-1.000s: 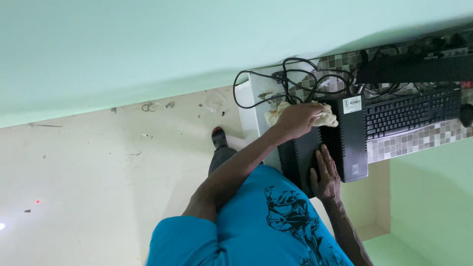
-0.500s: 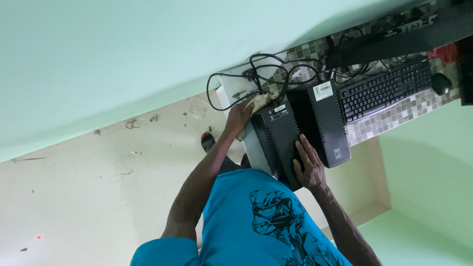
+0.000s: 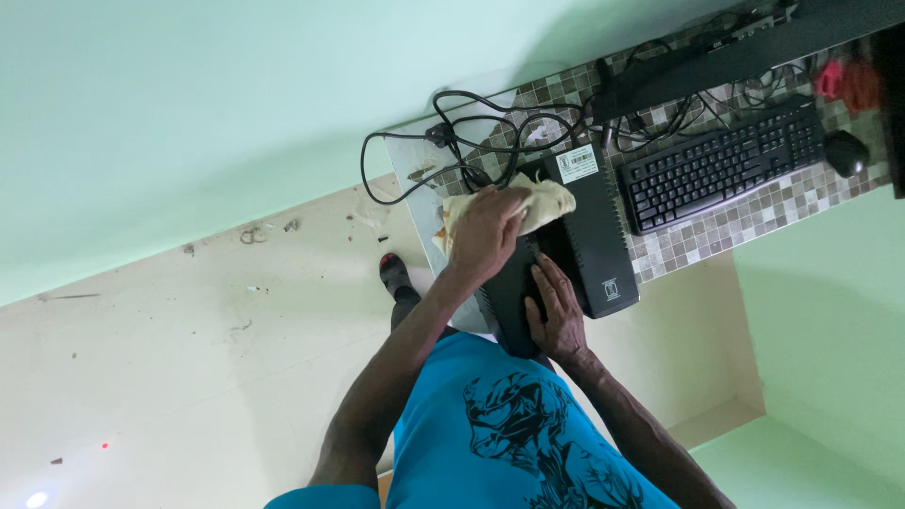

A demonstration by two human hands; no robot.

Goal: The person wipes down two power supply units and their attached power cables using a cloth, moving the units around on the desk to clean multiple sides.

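We look down on a pale green wall [image 3: 189, 94] and a dusty cream floor [image 3: 189, 358], with a mosaic-tiled counter [image 3: 698, 236] carrying the black keyboard [image 3: 716, 165], which we take as our landmark.

Just left of the keyboard stands a black backup power unit [image 3: 594, 245] with a white label. Further left of the keyboard, at the counter's end, a second black vented unit [image 3: 506, 300] lies mostly under the hands. Beyond both units, up and left of the keyboard, a tangle of black cables [image 3: 471, 132] loops over the counter's corner. A black mouse [image 3: 846, 151] sits right of the keyboard.

The left hand [image 3: 485, 231] has its fingers curled around a crumpled cream cloth [image 3: 545, 203], pressing it on top of the units. The right hand [image 3: 556, 311] lies flat, fingers spread and holding nothing, on the vented unit's near face.

We judge the chief risk to be the vented unit slipping off the counter's end, since it seems to overhang there and a hard push from the cloth could shift it. Next, the cloth could snag the cables and tug a plug loose.
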